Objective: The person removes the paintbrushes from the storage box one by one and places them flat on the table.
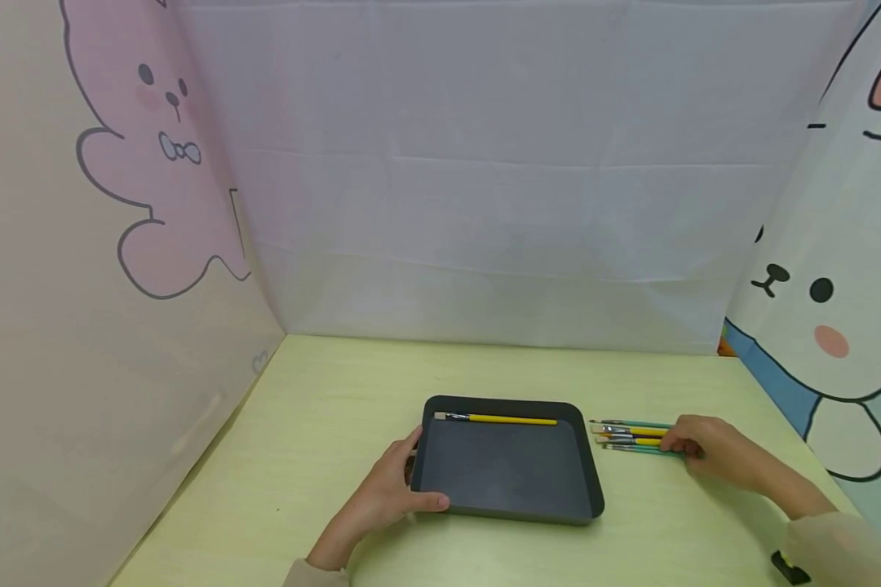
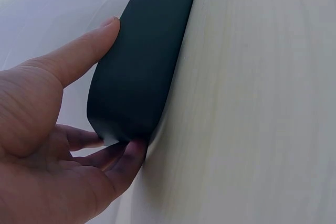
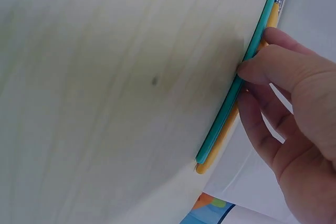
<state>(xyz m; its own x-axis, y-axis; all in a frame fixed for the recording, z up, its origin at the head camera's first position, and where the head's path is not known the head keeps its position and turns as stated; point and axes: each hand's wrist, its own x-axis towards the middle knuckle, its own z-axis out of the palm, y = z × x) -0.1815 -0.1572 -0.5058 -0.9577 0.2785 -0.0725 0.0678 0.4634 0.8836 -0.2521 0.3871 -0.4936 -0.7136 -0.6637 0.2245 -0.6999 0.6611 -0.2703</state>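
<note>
A dark grey baking tray [image 1: 510, 473] lies on the table, with a yellow-handled flat paintbrush [image 1: 514, 420] inside along its far side. My left hand [image 1: 391, 489] grips the tray's left side. In the left wrist view the thumb is at the rim of the tray [image 2: 142, 61] and the fingers curl beneath its corner. Right of the tray lies a row of several paintbrushes [image 1: 635, 441] with yellow and teal handles, bristles to the left. There my right hand [image 1: 712, 444] pinches at the handles; in the right wrist view its thumb touches a teal paintbrush [image 3: 220, 116] beside a yellow one.
The pale wooden table [image 1: 323, 391] is bounded by a white cloth backdrop [image 1: 484, 179] and printed cartoon side panels. A small black object [image 1: 790, 568] lies by the right sleeve at the front right.
</note>
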